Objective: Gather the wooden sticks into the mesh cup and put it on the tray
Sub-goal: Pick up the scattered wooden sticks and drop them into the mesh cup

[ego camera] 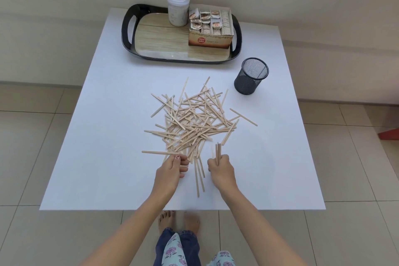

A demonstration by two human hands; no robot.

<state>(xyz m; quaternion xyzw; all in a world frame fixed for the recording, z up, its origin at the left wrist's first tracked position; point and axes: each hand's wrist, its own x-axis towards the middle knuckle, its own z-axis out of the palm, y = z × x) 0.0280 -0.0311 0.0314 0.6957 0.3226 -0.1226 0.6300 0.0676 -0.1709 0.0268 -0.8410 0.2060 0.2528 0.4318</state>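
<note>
right hand: your right hand [220, 167] is closing round a small upright bundle of thin pale wooden sticks [218, 151], keeping them aligned so they can drop into the cup together.
left hand: your left hand [172, 168] is pinching, fingers curled, at sticks on the near edge of the loose pile of wooden sticks [192, 121], feeding the bundle.
pile: it is lying mid-table on the white square table [108, 114], mostly ungathered.
cup: the black wire-mesh cylindrical cup [251, 75] is standing upright and apparently empty, right of the pile, within reach.
tray: the black-rimmed wood-grain tray [159, 39] is waiting behind, its left side bare, likely room for the cup.
</note>
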